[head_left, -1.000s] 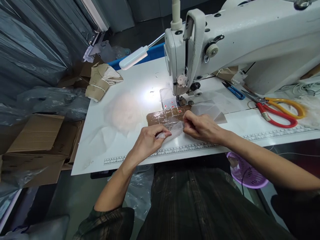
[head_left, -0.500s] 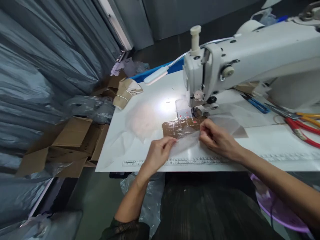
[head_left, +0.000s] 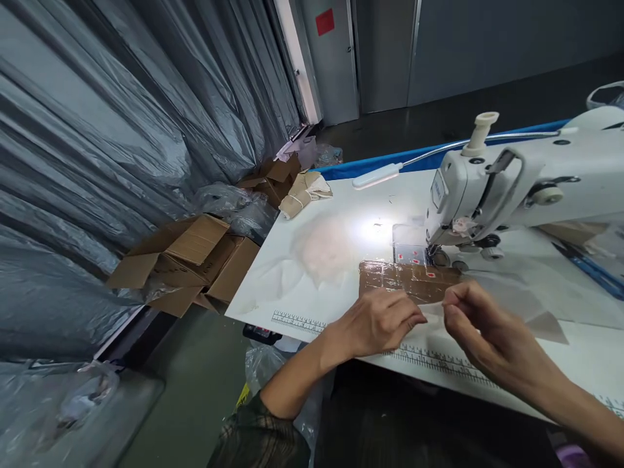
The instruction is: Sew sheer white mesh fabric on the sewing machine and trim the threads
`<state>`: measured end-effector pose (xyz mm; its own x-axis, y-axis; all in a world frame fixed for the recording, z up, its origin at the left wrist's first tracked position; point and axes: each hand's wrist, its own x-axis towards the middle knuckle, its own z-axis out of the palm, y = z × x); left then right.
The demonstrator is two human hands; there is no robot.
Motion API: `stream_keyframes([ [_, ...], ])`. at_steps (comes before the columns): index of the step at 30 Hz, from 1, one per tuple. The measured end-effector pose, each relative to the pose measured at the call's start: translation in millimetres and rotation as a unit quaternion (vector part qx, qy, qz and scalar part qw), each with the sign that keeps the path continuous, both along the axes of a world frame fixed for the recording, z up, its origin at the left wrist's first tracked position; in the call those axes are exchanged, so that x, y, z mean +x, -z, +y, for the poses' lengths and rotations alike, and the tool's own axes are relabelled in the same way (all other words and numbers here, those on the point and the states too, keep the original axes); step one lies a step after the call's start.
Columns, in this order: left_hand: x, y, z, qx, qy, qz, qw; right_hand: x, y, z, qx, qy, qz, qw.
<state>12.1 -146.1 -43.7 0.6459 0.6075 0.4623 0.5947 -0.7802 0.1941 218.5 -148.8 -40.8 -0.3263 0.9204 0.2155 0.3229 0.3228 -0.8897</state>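
Note:
A thin, sheer white fabric (head_left: pixel 431 314) stretches between my two hands, just in front of the brown taped plate (head_left: pixel 400 279) on the sewing table. My left hand (head_left: pixel 385 320) is closed, its fingertips pinching the fabric's left part. Thumb and index finger of my right hand (head_left: pixel 480 322) pinch the fabric's right part. Behind the hands stands the white sewing machine (head_left: pixel 463 188), its needle area above a metal plate (head_left: pixel 408 252) with red marks. More sheer fabric (head_left: pixel 517 302) lies beyond my right hand.
A lamp (head_left: pixel 377 176) lights the white tabletop (head_left: pixel 263 286). A rolled beige cloth (head_left: pixel 303 195) lies at its far left corner. Blue-handled scissors (head_left: pixel 597 273) are at the right. Open cardboard boxes (head_left: pixel 195 250) stand left of the table. A printed ruler (head_left: pixel 297 322) runs along the front edge.
The view has turned left, so the table and machine appear farther right. My left hand has come closer to my right hand, with its back now turned up. The red-handled scissors are out of view.

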Motion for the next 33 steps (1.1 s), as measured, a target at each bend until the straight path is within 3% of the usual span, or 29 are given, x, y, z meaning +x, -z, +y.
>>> stream_keyframes([
  [3, -15, -4.8, -2, 0.020, -0.033, 0.018, 0.999, 12, 7.0, 8, -0.017, 0.074, 0.000, 0.997],
  [7, -29, -9.5, -6, -0.069, -0.017, -0.040, 0.997, 17, 8.8, 13, -0.043, 0.133, -0.002, 0.990],
  [10, -33, -11.0, -8, -0.160, -0.025, -0.087, 0.983, 13, 3.3, 11, -0.010, 0.077, -0.036, 0.996],
  [13, -35, -8.2, -5, -0.217, -0.103, -0.138, 0.961, 12, 1.4, 11, 0.015, -0.008, -0.136, 0.991],
  [16, -33, -3.3, -1, -0.245, -0.149, -0.171, 0.943, 13, 0.2, 11, 0.062, -0.020, -0.208, 0.976],
  [19, -27, -2.8, 4, -0.245, -0.147, -0.207, 0.936, 1, -9.6, 5, 0.082, -0.025, -0.127, 0.988],
  [22, -22, -8.5, 7, -0.267, -0.088, -0.234, 0.931, -17, -21.9, -2, 0.040, -0.142, 0.008, 0.989],
  [24, -22, -11.9, 6, -0.276, -0.067, -0.255, 0.924, -22, -22.7, -1, 0.029, -0.189, 0.027, 0.981],
  [25, -23, -12.4, 5, -0.271, -0.077, -0.278, 0.919, -20, -19.9, 1, 0.027, -0.175, 0.016, 0.984],
  [29, -30, -6.1, 1, -0.272, -0.174, -0.417, 0.849, 1, 1.5, 13, -0.030, 0.066, 0.000, 0.997],
  [31, -29, -2.3, 1, -0.315, -0.195, -0.456, 0.810, 9, 8.2, 14, -0.080, 0.088, 0.040, 0.992],
  [33, -25, -1.3, 2, -0.365, -0.191, -0.466, 0.783, 10, 9.2, 13, -0.104, 0.062, 0.075, 0.990],
])
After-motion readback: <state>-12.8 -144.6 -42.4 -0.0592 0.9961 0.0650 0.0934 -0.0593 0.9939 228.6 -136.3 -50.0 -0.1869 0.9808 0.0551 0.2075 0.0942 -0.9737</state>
